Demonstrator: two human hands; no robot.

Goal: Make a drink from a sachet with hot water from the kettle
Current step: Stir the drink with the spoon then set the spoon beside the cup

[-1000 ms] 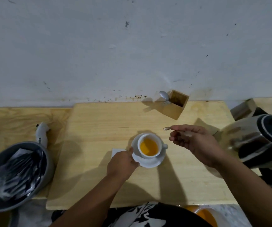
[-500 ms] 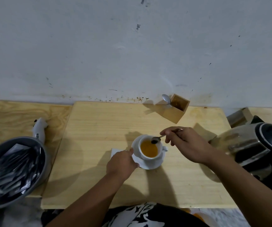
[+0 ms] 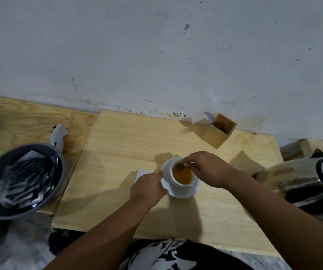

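The cup (image 3: 183, 176) of amber drink stood on its saucer (image 3: 184, 192) near the middle of the wooden table (image 3: 117, 149). The right hand (image 3: 209, 168) pinched a spoon (image 3: 182, 166), its bowl dipped in the drink. The left hand (image 3: 149, 189) gripped the saucer's left rim. The kettle (image 3: 300, 182) sat at the right edge.

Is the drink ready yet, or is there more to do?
Nearly! The cup already holds orange drink, so powder and water look in, and the kettle is set aside. Right now the right hand stirs with a spoon while the left hand steadies the saucer. Only stirring remains.
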